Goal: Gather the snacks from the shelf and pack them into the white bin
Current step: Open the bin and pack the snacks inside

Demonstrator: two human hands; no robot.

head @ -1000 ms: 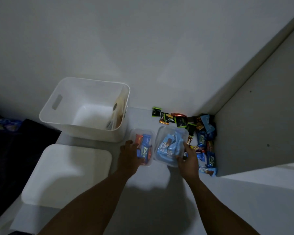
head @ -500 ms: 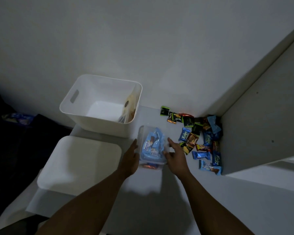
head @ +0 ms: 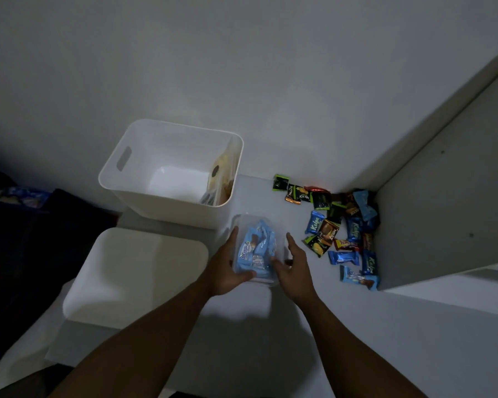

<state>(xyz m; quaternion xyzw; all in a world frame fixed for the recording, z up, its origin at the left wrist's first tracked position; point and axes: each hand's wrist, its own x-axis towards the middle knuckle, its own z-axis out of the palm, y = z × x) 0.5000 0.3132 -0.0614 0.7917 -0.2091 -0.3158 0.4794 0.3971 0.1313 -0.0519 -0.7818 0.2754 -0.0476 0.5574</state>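
The left hand (head: 224, 271) grips the snack box (head: 256, 248), thumb curled round; the right hand (head: 293, 268), fingers straight, braces it, probably for lifting into the bin (head: 161, 208).

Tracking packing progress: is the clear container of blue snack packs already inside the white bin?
No, the clear container stands on the shelf outside the white bin, held by the left hand.

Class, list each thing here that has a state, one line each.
White plastic bin: uncovered, upright, one yellowish packet inside.
Flat white lid: off, lying beside bin.
Clear plastic container: full of blue packets, gripped.
Left hand: grips container.
Right hand: open, beside container.
Loose wrapped snacks: scattered, unpacked.
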